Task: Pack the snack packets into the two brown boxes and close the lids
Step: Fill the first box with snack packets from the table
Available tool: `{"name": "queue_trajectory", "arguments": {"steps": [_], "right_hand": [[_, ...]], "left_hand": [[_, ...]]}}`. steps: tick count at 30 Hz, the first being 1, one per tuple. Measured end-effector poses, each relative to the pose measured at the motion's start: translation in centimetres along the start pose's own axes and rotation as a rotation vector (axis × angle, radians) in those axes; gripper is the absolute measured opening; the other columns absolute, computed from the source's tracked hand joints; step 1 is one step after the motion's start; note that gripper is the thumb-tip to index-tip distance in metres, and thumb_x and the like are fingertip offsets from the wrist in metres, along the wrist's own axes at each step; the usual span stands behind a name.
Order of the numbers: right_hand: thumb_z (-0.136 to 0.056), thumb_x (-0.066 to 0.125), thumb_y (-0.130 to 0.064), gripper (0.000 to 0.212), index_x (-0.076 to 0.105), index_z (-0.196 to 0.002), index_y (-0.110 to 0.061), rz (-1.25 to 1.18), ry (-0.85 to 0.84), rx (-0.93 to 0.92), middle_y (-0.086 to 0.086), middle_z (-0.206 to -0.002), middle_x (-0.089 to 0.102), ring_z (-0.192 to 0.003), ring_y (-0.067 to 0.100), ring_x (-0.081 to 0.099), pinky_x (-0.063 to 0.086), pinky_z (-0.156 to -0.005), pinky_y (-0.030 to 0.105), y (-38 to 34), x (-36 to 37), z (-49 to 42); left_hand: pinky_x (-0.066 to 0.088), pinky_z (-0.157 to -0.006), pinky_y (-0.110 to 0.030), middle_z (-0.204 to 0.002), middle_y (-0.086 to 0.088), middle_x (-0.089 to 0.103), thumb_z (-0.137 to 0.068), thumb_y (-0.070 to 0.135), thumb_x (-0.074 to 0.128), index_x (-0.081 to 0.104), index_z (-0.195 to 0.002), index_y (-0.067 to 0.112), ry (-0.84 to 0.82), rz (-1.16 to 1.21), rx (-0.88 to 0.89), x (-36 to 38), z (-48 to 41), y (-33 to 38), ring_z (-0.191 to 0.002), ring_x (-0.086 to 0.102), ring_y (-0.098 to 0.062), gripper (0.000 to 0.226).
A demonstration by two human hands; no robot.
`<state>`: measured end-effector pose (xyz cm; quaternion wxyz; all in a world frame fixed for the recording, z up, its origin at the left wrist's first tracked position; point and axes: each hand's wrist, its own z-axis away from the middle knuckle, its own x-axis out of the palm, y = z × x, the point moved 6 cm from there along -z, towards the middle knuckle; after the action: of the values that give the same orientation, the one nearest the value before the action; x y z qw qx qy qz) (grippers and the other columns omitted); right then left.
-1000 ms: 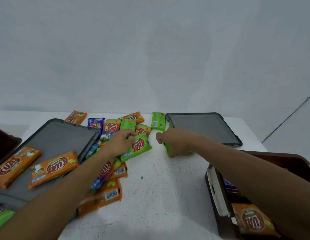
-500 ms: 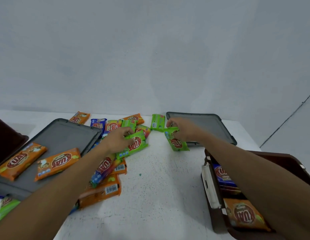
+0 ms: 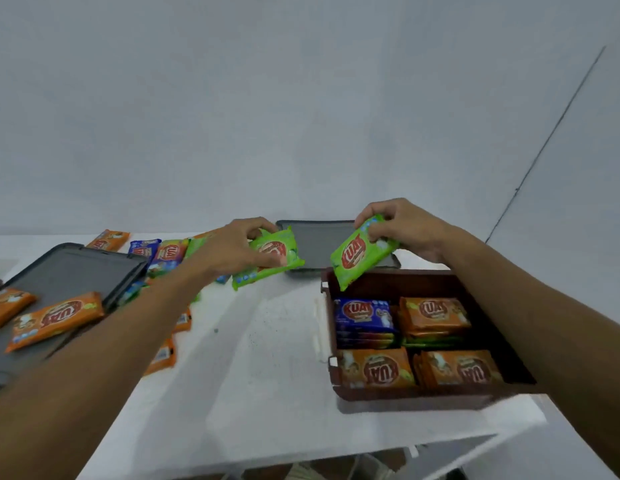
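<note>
My left hand grips a green snack packet lifted above the white table. My right hand pinches a second green packet by its top end, tilted over the far left corner of the right brown box. That box holds blue and orange packets in stacks. More orange, blue and green packets lie loose on the table at the back left, partly hidden by my left arm.
A grey lid lies flat at the left with orange packets on it. A second grey lid lies behind the right box. The table's near edge runs below the box.
Both hands have lifted their green packets off the table. The right hand carried its packet rightwards to above the brown box. My view has swung right, showing more of the box.
</note>
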<state>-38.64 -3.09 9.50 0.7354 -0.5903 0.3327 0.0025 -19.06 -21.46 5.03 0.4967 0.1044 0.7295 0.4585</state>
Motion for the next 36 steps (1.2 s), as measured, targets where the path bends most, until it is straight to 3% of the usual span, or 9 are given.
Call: {"name": "queue_trajectory", "arguments": {"steps": [3, 9, 13, 17, 20, 23, 28, 32, 36], "right_hand": [[-0.076, 0.063, 0.008, 0.017, 0.067, -0.081, -0.008, 0.032, 0.064, 0.028, 0.013, -0.087, 0.062, -0.078, 0.021, 0.061, 0.048, -0.054, 0.025, 2.7, -3.9, 3.8], [-0.073, 0.070, 0.005, 0.012, 0.066, -0.081, -0.003, 0.123, 0.158, 0.066, 0.010, -0.092, 0.067, -0.085, 0.023, 0.068, 0.056, -0.070, 0.038, 9.8, -8.1, 8.4], [-0.079, 0.071, -0.005, 0.014, 0.064, -0.082, -0.017, 0.471, 0.239, -0.032, 0.003, -0.099, 0.063, -0.093, 0.019, 0.062, 0.045, -0.065, 0.021, 12.0, -8.8, 8.7], [-0.092, 0.056, -0.012, 0.015, 0.067, -0.095, -0.022, 0.697, 0.209, -0.179, 0.004, -0.108, 0.053, -0.099, 0.023, 0.054, 0.044, -0.078, 0.029, 13.0, -7.5, 8.5], [-0.095, 0.051, -0.024, 0.024, 0.067, -0.113, -0.023, 0.954, 0.197, -0.257, 0.003, -0.116, 0.051, -0.107, 0.023, 0.048, 0.043, -0.086, 0.037, 13.6, -6.6, 8.8], [-0.090, 0.053, -0.043, 0.033, 0.070, -0.113, -0.025, 1.126, 0.212, -0.369, 0.000, -0.115, 0.052, -0.112, 0.021, 0.042, 0.038, -0.090, 0.041, 13.5, -6.2, 9.1], [-0.074, 0.062, -0.070, 0.061, 0.055, -0.120, -0.030, 1.138, -0.047, -0.313, -0.008, -0.116, 0.057, -0.106, 0.014, 0.053, 0.041, -0.090, 0.035, 14.2, -6.2, 8.1], [-0.073, 0.074, -0.053, 0.049, 0.046, -0.106, -0.030, 1.112, -0.099, -0.286, -0.009, -0.110, 0.055, -0.095, 0.014, 0.052, 0.042, -0.072, 0.030, 14.1, -6.1, 7.3], [-0.073, 0.073, -0.051, 0.044, 0.043, -0.096, -0.030, 1.044, -0.087, -0.310, -0.014, -0.092, 0.048, -0.082, 0.012, 0.049, 0.032, -0.060, 0.026, 14.4, -6.0, 7.4]], "left_hand": [[0.052, -0.070, -0.019, -0.098, 0.010, 0.062, -0.051, 0.041, 0.093, 0.057, -0.107, 0.034, -0.032, -0.056, 0.094, 3.0, 0.9, 4.4, -0.087, 0.064, -0.005, 0.067], [0.055, -0.065, -0.035, -0.095, 0.002, 0.059, -0.057, 0.036, 0.092, 0.047, -0.105, 0.031, -0.097, -0.175, 0.233, 9.0, 1.6, 10.5, -0.079, 0.065, -0.014, 0.067], [0.053, -0.068, -0.037, -0.097, 0.001, 0.059, -0.060, 0.036, 0.089, 0.046, -0.106, 0.028, -0.171, -0.309, 0.262, 13.2, 1.6, 12.2, -0.080, 0.063, -0.016, 0.063], [0.039, -0.065, -0.030, -0.093, 0.008, 0.050, -0.063, 0.038, 0.086, 0.044, -0.101, 0.025, -0.227, -0.445, 0.322, 17.1, 1.1, 11.6, -0.081, 0.051, -0.014, 0.058], [0.044, -0.070, -0.033, -0.100, 0.008, 0.048, -0.067, 0.051, 0.078, 0.046, -0.105, 0.030, -0.178, -0.708, 0.351, 17.8, 0.8, 10.3, -0.088, 0.050, -0.016, 0.054], [0.044, -0.079, -0.035, -0.110, 0.006, 0.051, -0.073, 0.059, 0.068, 0.061, -0.111, 0.027, -0.136, -0.872, 0.435, 17.9, 1.1, 9.9, -0.098, 0.051, -0.016, 0.051], [0.051, -0.084, -0.037, -0.124, 0.007, 0.048, -0.071, 0.063, 0.069, 0.050, -0.129, 0.025, -0.280, -0.955, 0.356, 18.9, 1.0, 9.4, -0.113, 0.049, -0.014, 0.072], [0.052, -0.081, -0.041, -0.122, 0.006, 0.047, -0.072, 0.057, 0.073, 0.045, -0.130, 0.027, -0.280, -0.975, 0.356, 19.1, 0.8, 9.3, -0.111, 0.050, -0.017, 0.071], [0.052, -0.079, -0.041, -0.116, 0.007, 0.048, -0.072, 0.057, 0.073, 0.047, -0.126, 0.029, -0.260, -0.948, 0.337, 19.0, 0.5, 8.9, -0.105, 0.051, -0.016, 0.066]]}}
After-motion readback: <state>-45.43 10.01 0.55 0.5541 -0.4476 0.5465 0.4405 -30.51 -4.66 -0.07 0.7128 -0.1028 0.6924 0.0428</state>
